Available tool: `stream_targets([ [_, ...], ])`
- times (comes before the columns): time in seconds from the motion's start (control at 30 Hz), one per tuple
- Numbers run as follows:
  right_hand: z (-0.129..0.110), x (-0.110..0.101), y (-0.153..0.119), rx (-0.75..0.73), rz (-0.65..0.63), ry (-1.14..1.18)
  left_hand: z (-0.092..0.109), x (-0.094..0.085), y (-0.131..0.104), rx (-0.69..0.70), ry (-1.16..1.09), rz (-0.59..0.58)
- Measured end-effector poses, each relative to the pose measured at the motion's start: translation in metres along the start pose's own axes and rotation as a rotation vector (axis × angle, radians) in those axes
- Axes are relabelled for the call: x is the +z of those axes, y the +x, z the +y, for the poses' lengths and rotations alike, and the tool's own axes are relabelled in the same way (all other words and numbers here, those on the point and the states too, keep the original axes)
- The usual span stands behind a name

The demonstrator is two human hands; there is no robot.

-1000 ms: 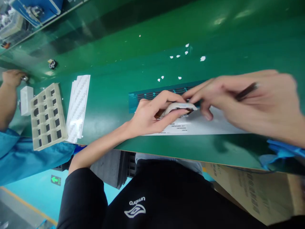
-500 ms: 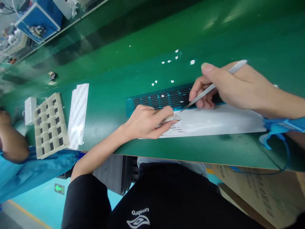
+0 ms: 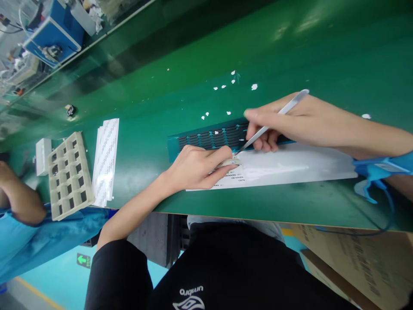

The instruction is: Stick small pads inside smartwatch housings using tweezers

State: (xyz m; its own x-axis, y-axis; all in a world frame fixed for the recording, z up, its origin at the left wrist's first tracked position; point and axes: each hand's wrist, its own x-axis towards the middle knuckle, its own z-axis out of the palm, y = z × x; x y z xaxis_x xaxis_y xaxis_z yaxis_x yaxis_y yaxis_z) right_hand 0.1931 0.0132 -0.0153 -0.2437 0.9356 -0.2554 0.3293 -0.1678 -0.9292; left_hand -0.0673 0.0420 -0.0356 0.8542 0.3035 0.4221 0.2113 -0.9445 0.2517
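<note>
My left hand [image 3: 203, 168] pinches a small pale part [image 3: 229, 162] above a white printed strip [image 3: 290, 165]. Metal tweezers [image 3: 274, 118] are gripped in my right hand [image 3: 277, 125], their tip close to the pale part; whether the tip touches it I cannot tell. Behind both hands lies a teal sheet with rows of dark thin strips [image 3: 206, 138], partly covered by my right hand. Small white bits dot the green table [image 3: 193, 51] beyond it.
Printed white strips [image 3: 106, 161] and a beige compartment tray [image 3: 69, 176] lie at the left, beside a small white box [image 3: 43, 156]. Another person's arm [image 3: 21, 193] is at the left edge. A blue wrist strap [image 3: 383, 168] with a cord surrounds my right wrist.
My right hand has shifted left and the tweezers lean a little differently, their tip now nearer the pale part. My left hand keeps its pinch. The whole view has shifted slightly.
</note>
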Motion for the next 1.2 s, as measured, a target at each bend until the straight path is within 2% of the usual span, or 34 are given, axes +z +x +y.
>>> stream_targets([
  [0.1,-0.0027,-0.0019,-0.0006,-0.026,-0.028,-0.071,-0.0005,-0.0015,0.0005,0.013,-0.016,-0.016],
  [0.3,-0.0022,-0.0049,-0.0007,-0.012,0.031,-0.082,-0.0016,-0.0026,0.0004,0.003,-0.04,-0.056],
  [0.53,0.0047,-0.0044,0.003,0.014,-0.023,-0.076,-0.0015,-0.0013,0.0016,0.034,-0.041,0.017],
  [0.77,0.0006,-0.0014,0.001,0.001,-0.047,-0.044,-0.0012,-0.0027,0.0025,0.034,-0.028,0.002],
  [0.97,-0.0017,-0.0022,0.0019,0.045,-0.028,0.033,0.0001,-0.0076,0.0049,0.066,0.007,-0.006],
  [1.2,-0.0032,-0.004,-0.0008,0.087,0.008,0.021,0.0027,-0.0087,0.0065,0.126,0.095,0.01],
])
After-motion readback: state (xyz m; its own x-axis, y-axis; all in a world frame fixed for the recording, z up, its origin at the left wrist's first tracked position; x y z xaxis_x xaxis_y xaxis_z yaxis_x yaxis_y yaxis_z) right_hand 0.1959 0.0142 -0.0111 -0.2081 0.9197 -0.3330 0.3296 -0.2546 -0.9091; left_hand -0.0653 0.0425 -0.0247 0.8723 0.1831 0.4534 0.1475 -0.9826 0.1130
